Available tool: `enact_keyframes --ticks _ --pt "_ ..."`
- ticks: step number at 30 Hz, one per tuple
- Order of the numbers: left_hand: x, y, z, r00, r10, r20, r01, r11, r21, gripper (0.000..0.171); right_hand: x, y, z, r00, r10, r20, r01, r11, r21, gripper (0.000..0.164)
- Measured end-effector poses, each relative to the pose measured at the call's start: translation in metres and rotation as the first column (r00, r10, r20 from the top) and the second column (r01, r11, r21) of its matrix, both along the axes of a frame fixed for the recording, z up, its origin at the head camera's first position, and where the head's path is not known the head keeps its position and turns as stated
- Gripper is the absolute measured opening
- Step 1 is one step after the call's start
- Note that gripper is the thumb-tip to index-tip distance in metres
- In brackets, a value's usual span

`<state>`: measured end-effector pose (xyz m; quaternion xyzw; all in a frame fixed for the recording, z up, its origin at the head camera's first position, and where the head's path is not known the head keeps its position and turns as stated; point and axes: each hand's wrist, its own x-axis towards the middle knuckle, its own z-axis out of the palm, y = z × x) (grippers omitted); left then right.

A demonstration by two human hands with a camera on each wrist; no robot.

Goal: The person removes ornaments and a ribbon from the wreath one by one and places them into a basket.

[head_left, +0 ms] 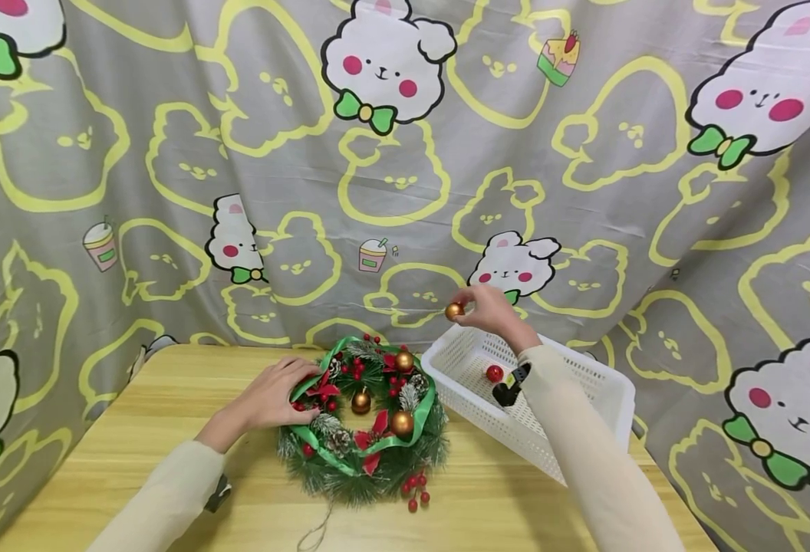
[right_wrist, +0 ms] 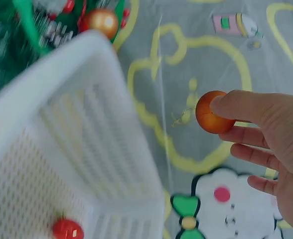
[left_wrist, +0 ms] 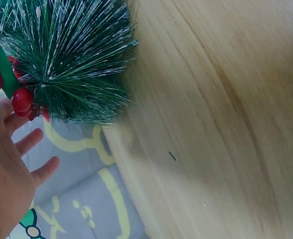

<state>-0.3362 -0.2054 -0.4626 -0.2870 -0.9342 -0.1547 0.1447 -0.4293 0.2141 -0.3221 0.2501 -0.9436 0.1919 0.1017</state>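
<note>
My right hand [head_left: 489, 308] pinches a gold bauble [head_left: 454, 311] between thumb and fingers, raised above the basket's far left corner. A short thread trails from the bauble in the right wrist view. On the left, my left hand [head_left: 282, 392] rests at the wreath's left side, fingers spread loosely along its edge and green ribbon. The wreath [head_left: 306, 473] is made of frosted green pine with red berries, pinecones and red flowers. Gold baubles [head_left: 402, 423] sit on its right side, and another gold bauble [head_left: 360, 402] shows in its middle.
A white perforated basket [head_left: 525, 445] stands right of the wreath, holding a red bauble [head_left: 494, 373]. Loose red berries [head_left: 415, 491] lie by the wreath's front right. A loop of twine [head_left: 314, 538] lies on the wooden table [head_left: 170, 399]. Behind hangs a patterned curtain [head_left: 405, 184].
</note>
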Motion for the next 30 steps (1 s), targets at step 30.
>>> enact_keyframes --ticks 30 --pt "0.001 -0.002 -0.006 1.000 0.010 -0.003 -0.010 1.000 0.013 0.075 -0.005 0.111 -0.077 0.947 -0.081 -0.312 0.188 0.925 0.330 0.028"
